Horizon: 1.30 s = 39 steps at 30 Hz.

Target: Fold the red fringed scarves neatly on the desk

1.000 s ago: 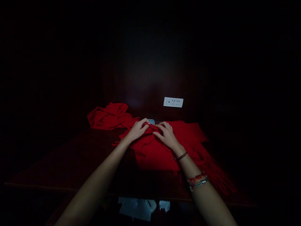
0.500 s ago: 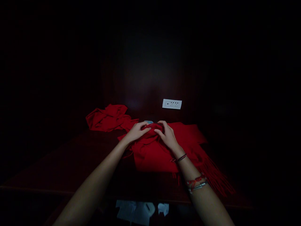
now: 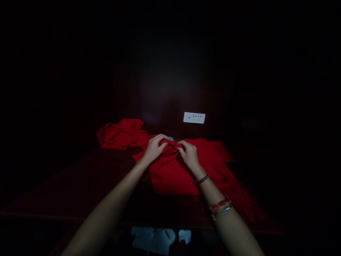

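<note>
A red fringed scarf (image 3: 173,177) lies spread and rumpled over the dark tabletop, its tassels hanging toward the right front. My left hand (image 3: 156,147) pinches a raised fold of it between thumb and fingers. On the other end of that fold, my right hand (image 3: 188,153) is closed in the same way, so a short stretch of cloth runs taut between both. More red cloth (image 3: 121,133) is heaped at the back left; whether it is the same piece I cannot tell. A small pale blue object (image 3: 171,139) peeks out just behind the fold, mostly hidden.
On the dark wall behind is a white power socket (image 3: 194,117). The front edge of the dark table (image 3: 66,199) crosses low in view. Below that edge lie pale papers (image 3: 151,240) and a crumpled white piece (image 3: 184,236). Both sides are in deep shadow.
The rounded bunch of cloth between my hands is now drawn into a narrow, straighter fold. My left hand has risen slightly, and my right fingers have closed in on the edge.
</note>
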{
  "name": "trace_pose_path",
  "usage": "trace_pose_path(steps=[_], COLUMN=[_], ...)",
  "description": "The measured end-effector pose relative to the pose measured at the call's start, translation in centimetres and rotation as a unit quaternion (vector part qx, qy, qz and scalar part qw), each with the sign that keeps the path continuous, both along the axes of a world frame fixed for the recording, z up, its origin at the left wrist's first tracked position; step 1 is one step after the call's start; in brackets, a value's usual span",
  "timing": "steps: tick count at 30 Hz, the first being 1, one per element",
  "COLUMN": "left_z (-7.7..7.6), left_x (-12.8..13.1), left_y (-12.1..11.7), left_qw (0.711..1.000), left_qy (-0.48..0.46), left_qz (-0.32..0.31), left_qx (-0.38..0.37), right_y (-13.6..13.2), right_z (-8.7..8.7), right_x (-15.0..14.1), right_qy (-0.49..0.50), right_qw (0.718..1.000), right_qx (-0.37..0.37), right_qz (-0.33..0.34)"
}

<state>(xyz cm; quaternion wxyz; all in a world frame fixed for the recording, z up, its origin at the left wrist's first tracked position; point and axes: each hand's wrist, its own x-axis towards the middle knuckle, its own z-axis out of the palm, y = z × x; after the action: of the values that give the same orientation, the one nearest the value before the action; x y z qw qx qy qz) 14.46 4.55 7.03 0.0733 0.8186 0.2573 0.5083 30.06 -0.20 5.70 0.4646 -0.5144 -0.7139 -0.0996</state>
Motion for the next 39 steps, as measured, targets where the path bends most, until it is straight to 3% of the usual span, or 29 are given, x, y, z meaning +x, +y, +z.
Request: trace_pose_path(steps=[3,5,11,15,22,24,29,32,35,39], left_z=[-0.1,-0.3,0.1,0.5,0.2,0.3,0.6,0.5,0.3,0.1], left_x=[-0.6,-0.8,-0.4,-0.3,0.4,-0.3,-3.7,-4.1,-2.8,-1.2], left_y=[1.0,1.3,0.0,-0.3,-0.5,0.0,2.8,3.2,2.0,0.2], left_qw=[0.994,0.993,0.993,0.994,0.99,0.991,0.972,0.96,0.959,0.969], left_qy=[-0.033,-0.008,0.111,0.108,0.121,0.1,0.003,0.027,0.096,0.195], left_qz=[0.095,0.111,-0.023,-0.009,-0.015,0.031,0.228,0.273,0.257,0.103], left_qx=[-0.042,-0.048,0.031,0.033,0.073,0.078,0.066,0.048,0.064,0.111], right_y=[0.2,0.4,0.5,0.4,0.2,0.4,0.8,0.5,0.3,0.4], right_z=[0.0,-0.2,-0.5,-0.3,-0.4,-0.4,-0.5,-0.5,-0.5,-0.3], right_x=[0.4,0.6,0.7,0.7,0.1,0.3,1.6,1.7,1.3,1.1], right_qy=[-0.011,-0.032,-0.031,-0.021,-0.099,-0.102,-0.122,-0.137,-0.108,-0.048], right_qw=[1.0,0.999,0.999,0.999,0.994,0.994,0.991,0.988,0.993,0.998], right_qx=[0.013,0.021,0.017,0.017,0.035,0.026,-0.021,-0.033,-0.026,0.005], right_qz=[-0.018,-0.026,-0.029,-0.025,0.02,-0.003,-0.059,-0.067,-0.05,-0.041])
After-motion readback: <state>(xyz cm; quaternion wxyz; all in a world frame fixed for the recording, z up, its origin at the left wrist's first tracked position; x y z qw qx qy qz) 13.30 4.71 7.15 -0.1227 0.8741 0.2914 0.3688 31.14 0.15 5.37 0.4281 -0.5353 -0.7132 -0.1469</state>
